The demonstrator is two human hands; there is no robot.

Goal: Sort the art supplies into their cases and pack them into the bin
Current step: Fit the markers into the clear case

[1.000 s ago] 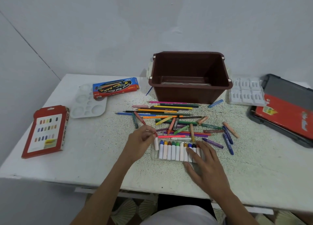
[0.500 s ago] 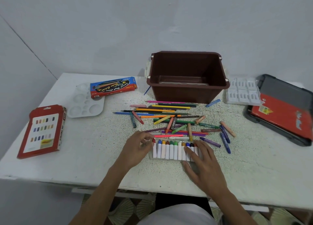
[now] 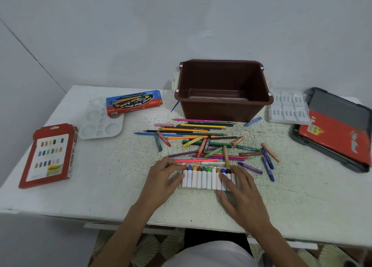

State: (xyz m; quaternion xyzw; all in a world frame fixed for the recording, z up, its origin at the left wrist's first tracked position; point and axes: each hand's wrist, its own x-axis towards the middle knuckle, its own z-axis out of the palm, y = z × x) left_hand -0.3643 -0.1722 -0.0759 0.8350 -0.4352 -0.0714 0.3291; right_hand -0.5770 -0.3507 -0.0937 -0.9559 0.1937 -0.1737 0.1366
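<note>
Red crayon [image 3: 185, 176] now in crayon case [image 3: 198, 188] — eleven in row, left hand [image 3: 163, 178] pinching its end, right hand [image 3: 241, 194] spread flat.

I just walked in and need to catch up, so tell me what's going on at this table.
A person is filling a clear case with markers. The left hand is at the row's left end, and the right hand lies flat on its right end. Pencils and crayons lie loose on the table before the brown bin.
</note>
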